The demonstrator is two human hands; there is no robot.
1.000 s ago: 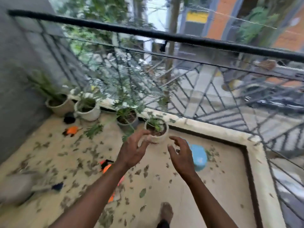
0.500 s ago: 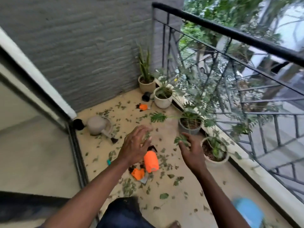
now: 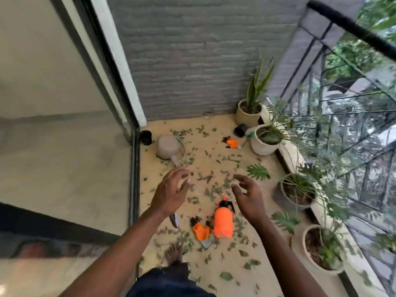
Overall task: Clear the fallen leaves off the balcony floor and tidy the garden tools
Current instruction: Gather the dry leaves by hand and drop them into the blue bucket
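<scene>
While left hand (image 3: 171, 192) and right hand (image 3: 248, 195) hover empty, fingers spread, leaves (image 3: 205, 179) litter balcony floor (image 3: 267, 254) around orange sprayer (image 3: 223, 222).

Soft, even daylight comes in through the railing (image 3: 351, 26) on the right. The balcony floor (image 3: 216, 123) is bright, with only faint, diffuse shadows beside the pots (image 3: 262, 146). The glass door (image 3: 64, 125) is hazy and dull. Wide-angle distortion bends the railing and door frame (image 3: 120, 67) toward the edges. Motion blur smears the right-hand plants (image 3: 334, 189) and the lower left corner; the centre is fairly sharp.
</scene>
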